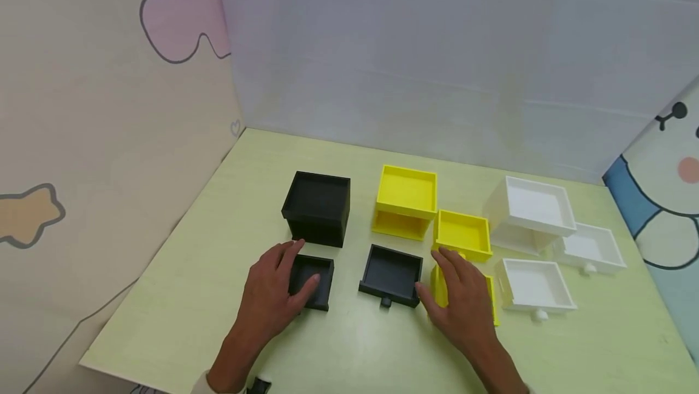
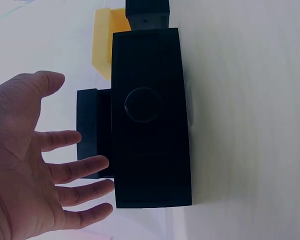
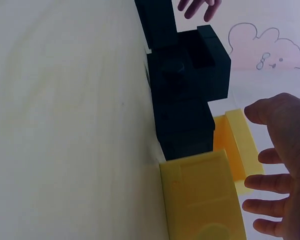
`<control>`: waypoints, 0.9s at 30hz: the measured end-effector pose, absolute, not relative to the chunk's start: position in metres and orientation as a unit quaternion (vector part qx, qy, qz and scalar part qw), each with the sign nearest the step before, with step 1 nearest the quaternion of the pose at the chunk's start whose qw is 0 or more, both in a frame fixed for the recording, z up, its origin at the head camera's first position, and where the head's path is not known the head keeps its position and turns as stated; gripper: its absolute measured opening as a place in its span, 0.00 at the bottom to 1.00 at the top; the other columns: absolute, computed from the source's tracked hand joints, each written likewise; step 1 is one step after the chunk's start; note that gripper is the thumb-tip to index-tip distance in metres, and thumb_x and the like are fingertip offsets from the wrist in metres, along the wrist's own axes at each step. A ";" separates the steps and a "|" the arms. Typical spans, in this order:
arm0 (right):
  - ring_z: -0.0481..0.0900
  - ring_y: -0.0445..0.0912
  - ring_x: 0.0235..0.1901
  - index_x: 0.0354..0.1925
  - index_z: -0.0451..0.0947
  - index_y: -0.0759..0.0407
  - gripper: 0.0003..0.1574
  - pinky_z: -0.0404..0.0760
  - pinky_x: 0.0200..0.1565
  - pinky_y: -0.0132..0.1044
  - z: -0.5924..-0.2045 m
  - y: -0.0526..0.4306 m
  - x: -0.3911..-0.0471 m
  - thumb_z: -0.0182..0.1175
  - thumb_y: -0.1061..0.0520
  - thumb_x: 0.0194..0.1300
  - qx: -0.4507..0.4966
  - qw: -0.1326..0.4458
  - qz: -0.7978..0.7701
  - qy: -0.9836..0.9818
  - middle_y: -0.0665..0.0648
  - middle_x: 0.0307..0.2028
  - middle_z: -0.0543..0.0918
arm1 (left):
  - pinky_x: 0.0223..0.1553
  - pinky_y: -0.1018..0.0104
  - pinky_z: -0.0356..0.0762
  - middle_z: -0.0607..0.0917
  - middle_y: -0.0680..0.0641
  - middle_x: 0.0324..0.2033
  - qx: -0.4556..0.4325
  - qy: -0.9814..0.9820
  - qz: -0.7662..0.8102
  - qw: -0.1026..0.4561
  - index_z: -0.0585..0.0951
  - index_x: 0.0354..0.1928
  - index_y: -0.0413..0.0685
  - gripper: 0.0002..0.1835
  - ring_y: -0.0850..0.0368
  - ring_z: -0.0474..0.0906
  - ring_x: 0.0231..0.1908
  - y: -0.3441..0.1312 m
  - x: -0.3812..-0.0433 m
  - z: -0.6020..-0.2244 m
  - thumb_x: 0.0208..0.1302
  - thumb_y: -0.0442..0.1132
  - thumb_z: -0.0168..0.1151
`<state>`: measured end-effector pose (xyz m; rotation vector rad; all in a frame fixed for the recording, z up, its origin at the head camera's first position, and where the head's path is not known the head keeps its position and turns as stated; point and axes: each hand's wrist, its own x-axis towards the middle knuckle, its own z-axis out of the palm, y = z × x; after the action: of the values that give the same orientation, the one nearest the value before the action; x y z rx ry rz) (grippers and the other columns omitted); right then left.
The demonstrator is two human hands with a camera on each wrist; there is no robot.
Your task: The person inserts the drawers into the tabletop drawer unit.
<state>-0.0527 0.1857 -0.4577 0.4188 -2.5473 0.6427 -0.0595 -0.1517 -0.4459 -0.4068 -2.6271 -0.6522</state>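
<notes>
My left hand (image 1: 271,294) hovers with spread fingers over a small black drawer (image 1: 323,278), partly hiding it. In the left wrist view, the fingertips come close to that drawer's front (image 2: 152,165), which has a round knob. Over at the right, my right hand (image 1: 463,303) is above a yellow drawer (image 1: 440,285) and covers much of it. Its fingers are extended, and neither hand holds anything. A second black drawer (image 1: 392,274), knob facing me, lies between the hands, near the right thumb. Behind the left hand stands a black cabinet (image 1: 318,231).
A yellow cabinet (image 1: 408,192) with an open lower front stands at mid-table, another yellow drawer (image 1: 463,233) beside it. To the right are a white cabinet (image 1: 537,203) and two white drawers, one in front (image 1: 537,283) and one farther right (image 1: 592,248). Walls bound the table's back and left.
</notes>
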 end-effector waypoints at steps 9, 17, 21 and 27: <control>0.75 0.60 0.55 0.62 0.73 0.61 0.40 0.71 0.53 0.58 -0.459 0.173 -0.054 0.73 0.50 0.54 0.146 0.224 0.240 -0.933 0.62 0.59 0.76 | 0.50 0.41 0.73 0.79 0.41 0.56 -0.102 -0.949 -0.244 0.169 0.75 0.65 0.47 0.35 0.41 0.76 0.55 -0.151 -0.052 -0.444 0.58 0.55 0.69; 0.76 0.58 0.54 0.61 0.74 0.62 0.37 0.72 0.52 0.55 -0.458 0.162 -0.057 0.73 0.51 0.56 0.138 0.226 0.261 -0.928 0.61 0.57 0.78 | 0.49 0.43 0.74 0.79 0.42 0.55 -0.058 -0.948 -0.277 0.148 0.76 0.63 0.48 0.31 0.42 0.76 0.54 -0.150 -0.044 -0.439 0.59 0.50 0.70; 0.77 0.58 0.52 0.59 0.75 0.62 0.36 0.73 0.51 0.54 -0.458 0.158 -0.059 0.73 0.50 0.56 0.140 0.231 0.264 -0.926 0.61 0.55 0.78 | 0.47 0.44 0.76 0.80 0.43 0.55 -0.037 -0.949 -0.280 0.142 0.77 0.62 0.48 0.29 0.43 0.77 0.54 -0.152 -0.042 -0.438 0.60 0.48 0.69; 0.78 0.57 0.49 0.59 0.74 0.62 0.36 0.75 0.49 0.52 -0.458 0.154 -0.063 0.73 0.49 0.56 0.145 0.241 0.262 -0.923 0.61 0.53 0.79 | 0.45 0.46 0.78 0.80 0.44 0.54 0.008 -0.948 -0.297 0.115 0.77 0.61 0.48 0.26 0.46 0.77 0.55 -0.155 -0.037 -0.437 0.62 0.47 0.68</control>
<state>-0.0627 0.1538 -0.4580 0.3974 -2.5256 0.7168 -0.0365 -0.1547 -0.4370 0.0239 -2.7780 -0.8706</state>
